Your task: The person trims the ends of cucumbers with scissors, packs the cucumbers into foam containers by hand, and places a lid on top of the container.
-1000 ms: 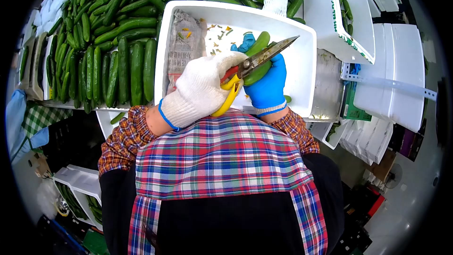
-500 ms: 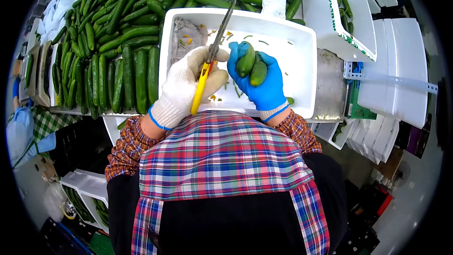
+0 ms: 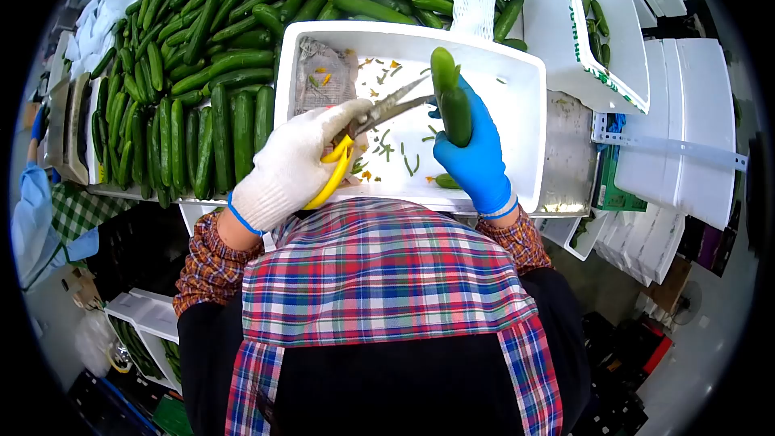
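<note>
My left hand point(image 3: 295, 157), in a white knit glove, is closed round yellow-handled scissors point(image 3: 335, 173). Their blades are spread apart and point toward my right hand point(image 3: 476, 157), which wears a blue glove. That hand grips two cucumbers point(image 3: 455, 113) held together, roughly upright in view, with the blade tips close to their left side. Both hands are above a white foam box point(image 3: 529, 129). Thin green stem bits and yellow flower scraps point(image 3: 386, 145) lie on its bottom. Part of another cucumber point(image 3: 446, 182) shows at the box's near side.
A large heap of cucumbers point(image 3: 218, 24) spreads behind and left of the box. A grey cloth point(image 3: 323, 77) lies in the box's left end. At right stand a foam box point(image 3: 622, 56) with a few cucumbers and stacked white lids point(image 3: 686, 121). Another person's sleeve point(image 3: 34, 210) shows at far left.
The scissors have swung down to the right and their blades have opened. My right hand has moved slightly right and turned the cucumbers more upright. Both hands have drawn apart a little.
</note>
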The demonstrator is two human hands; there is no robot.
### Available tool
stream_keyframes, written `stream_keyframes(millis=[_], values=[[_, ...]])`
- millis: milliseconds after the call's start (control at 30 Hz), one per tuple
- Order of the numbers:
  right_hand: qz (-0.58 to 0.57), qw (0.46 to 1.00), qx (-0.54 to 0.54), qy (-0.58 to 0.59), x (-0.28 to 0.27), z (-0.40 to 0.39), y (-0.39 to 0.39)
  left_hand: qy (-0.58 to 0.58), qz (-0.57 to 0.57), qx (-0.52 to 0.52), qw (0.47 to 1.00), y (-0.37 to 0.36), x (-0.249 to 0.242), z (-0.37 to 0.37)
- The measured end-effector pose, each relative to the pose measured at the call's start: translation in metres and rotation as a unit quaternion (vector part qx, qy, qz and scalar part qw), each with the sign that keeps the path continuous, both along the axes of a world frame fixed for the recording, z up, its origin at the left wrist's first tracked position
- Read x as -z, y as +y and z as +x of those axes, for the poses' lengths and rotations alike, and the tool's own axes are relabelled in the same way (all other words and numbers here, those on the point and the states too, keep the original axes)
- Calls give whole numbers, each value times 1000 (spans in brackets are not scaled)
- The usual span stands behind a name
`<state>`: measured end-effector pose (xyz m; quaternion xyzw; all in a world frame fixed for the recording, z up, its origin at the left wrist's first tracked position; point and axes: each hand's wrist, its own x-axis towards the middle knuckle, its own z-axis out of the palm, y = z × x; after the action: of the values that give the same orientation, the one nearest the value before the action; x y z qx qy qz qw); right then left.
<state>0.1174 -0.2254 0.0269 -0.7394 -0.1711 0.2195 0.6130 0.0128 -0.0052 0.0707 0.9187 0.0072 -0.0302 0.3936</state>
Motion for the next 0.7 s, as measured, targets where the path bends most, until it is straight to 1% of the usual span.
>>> stream_keyframes(millis=[67,100,133,167,233,300,367,400,433,467,500,533,567,633,700], values=[[-81,982,-26,-166,-7,-1,-2,-8,23,21,999,0,0,0],[-79,983,-22,-167,-7,-1,-2,-16,43,39,998,-1,1,-1],[-77,975,-43,-203,-7,0,-2,-23,71,43,996,0,2,-1],[-75,966,-64,-239,-7,1,-2,-24,72,45,996,-1,1,-2],[-80,966,-62,-239,-9,-1,-2,-24,96,47,994,-3,0,-2],[-87,965,-64,-239,-9,-1,-2,-31,90,34,995,-3,-1,-4],[-78,959,-22,-271,-3,-1,0,-38,85,17,996,-4,1,-7],[-78,959,-25,-272,-2,1,1,-31,-5,-40,999,-5,3,-8],[-84,950,-29,-300,-1,3,1,-25,-94,-98,990,-5,5,-9],[-88,940,-34,-327,-1,5,2,40,-170,-135,975,-3,-1,-9],[-87,940,-40,-326,-1,6,3,41,-170,-141,974,-3,-2,-8],[-77,928,-45,-362,-2,6,4,31,-290,-166,942,-4,-2,-7],[-67,914,-49,-397,-4,6,5,20,-404,-189,895,-5,-3,-5],[-50,916,-56,-394,-10,5,8,28,-394,-180,901,-5,-8,-1],[-70,892,-82,-439,-13,5,8,-5,-440,-144,886,-10,-11,6]])
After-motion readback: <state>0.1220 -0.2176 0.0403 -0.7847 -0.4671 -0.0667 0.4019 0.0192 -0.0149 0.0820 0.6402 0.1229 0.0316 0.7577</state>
